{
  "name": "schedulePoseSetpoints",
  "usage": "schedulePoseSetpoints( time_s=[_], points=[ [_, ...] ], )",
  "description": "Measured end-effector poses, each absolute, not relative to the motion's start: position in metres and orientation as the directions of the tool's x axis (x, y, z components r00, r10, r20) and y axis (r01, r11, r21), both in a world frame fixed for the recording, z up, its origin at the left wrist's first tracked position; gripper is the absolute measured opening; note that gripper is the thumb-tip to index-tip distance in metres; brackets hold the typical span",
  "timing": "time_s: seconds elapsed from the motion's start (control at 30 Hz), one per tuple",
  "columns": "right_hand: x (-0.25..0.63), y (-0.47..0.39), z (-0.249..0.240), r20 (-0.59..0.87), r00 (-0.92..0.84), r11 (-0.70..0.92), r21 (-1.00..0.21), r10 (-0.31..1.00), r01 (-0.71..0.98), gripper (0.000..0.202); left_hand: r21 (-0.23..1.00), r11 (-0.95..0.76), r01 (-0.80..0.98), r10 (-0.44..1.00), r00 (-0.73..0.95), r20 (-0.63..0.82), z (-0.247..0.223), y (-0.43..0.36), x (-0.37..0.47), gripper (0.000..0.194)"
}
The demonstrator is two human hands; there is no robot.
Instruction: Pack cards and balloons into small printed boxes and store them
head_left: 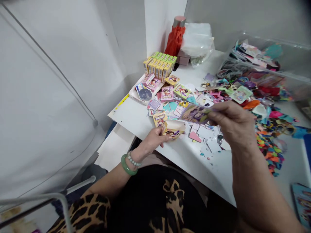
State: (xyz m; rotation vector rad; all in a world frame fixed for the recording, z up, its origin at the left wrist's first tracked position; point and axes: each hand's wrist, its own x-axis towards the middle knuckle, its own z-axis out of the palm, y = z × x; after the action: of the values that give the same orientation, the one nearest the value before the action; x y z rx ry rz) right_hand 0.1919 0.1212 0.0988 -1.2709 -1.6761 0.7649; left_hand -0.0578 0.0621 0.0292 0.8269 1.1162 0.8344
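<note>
My left hand (pixel 155 139) is closed on a small yellow printed cardboard box (pixel 173 130), whose top side looks open, at the table's front edge. Between the thumb and fingers of my right hand (pixel 230 121) is a flat purple picture card (pixel 195 113), tilted just above and right of the box. Whether it is a single card or a thin packet I cannot tell. Close behind the left hand lies another yellow printed box (pixel 159 119). Pink box (pixel 167 94) and green box (pixel 182 91) lie farther back among loose paper cutouts.
Rows of upright yellow-green boxes (pixel 160 64) stand at the back left, near a red-wrapped bottle (pixel 176 38) and a clear plastic bag (pixel 198 40). A clear bin (pixel 289 72) full of cutouts is at the right. Colourful small pieces (pixel 269 145) spread beside my right arm.
</note>
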Motion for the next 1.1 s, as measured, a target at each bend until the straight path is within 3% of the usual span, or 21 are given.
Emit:
schedulePoseSetpoints(
  time_s=[0.1, 0.2, 0.3, 0.47, 0.53, 0.67, 0.77, 0.9, 1.0, 1.1],
  points=[
    [0.191, 0.093, 0.118, 0.318, -0.393, 0.506, -0.549, 0.863, 0.665, 0.021, 0.898, 0.433, -0.083, 0.879, 0.260, -0.400, 0.031, 0.059, -0.052, 0.037],
    [0.195, 0.076, 0.126, 0.211, -0.589, 0.625, -0.235, 0.780, 0.744, 0.034, 0.919, 0.393, -0.034, 0.880, 0.305, -0.365, 0.032, 0.054, -0.046, 0.028],
    [0.199, 0.063, 0.124, 0.069, -0.665, 0.666, -0.163, 0.743, 0.728, 0.042, 0.919, 0.395, 0.005, 0.854, 0.366, -0.369, 0.027, 0.044, -0.038, 0.018],
    [0.199, 0.053, 0.105, -0.121, -0.684, 0.647, -0.243, 0.719, 0.723, 0.037, 0.872, 0.483, 0.075, 0.770, 0.437, -0.464, 0.013, 0.031, -0.029, 0.023],
    [0.200, 0.053, 0.098, -0.128, -0.650, 0.599, -0.287, 0.749, 0.747, 0.034, 0.852, 0.521, 0.048, 0.738, 0.476, -0.479, 0.010, 0.030, -0.029, 0.029],
    [0.200, 0.055, 0.090, -0.024, -0.484, 0.453, -0.313, 0.875, 0.835, 0.021, 0.840, 0.539, -0.067, 0.738, 0.518, -0.433, 0.010, 0.034, -0.032, 0.039],
    [0.191, 0.053, 0.088, 0.044, -0.538, 0.516, -0.354, 0.842, 0.780, 0.027, 0.818, 0.567, -0.097, 0.721, 0.538, -0.436, 0.009, 0.035, -0.030, 0.045],
    [0.179, 0.049, 0.081, 0.209, -0.560, 0.580, -0.498, 0.801, 0.644, 0.038, 0.794, 0.585, -0.164, 0.734, 0.523, -0.433, 0.006, 0.035, -0.031, 0.048],
    [0.176, 0.051, 0.071, 0.238, -0.339, 0.407, -0.659, 0.910, 0.632, 0.031, 0.791, 0.570, -0.221, 0.760, 0.507, -0.406, 0.004, 0.036, -0.038, 0.050],
    [0.171, 0.060, 0.061, 0.004, -0.301, 0.186, -0.795, 0.954, 0.577, 0.022, 0.806, 0.549, -0.221, 0.767, 0.517, -0.381, 0.001, 0.037, -0.044, 0.049]
  ],
)
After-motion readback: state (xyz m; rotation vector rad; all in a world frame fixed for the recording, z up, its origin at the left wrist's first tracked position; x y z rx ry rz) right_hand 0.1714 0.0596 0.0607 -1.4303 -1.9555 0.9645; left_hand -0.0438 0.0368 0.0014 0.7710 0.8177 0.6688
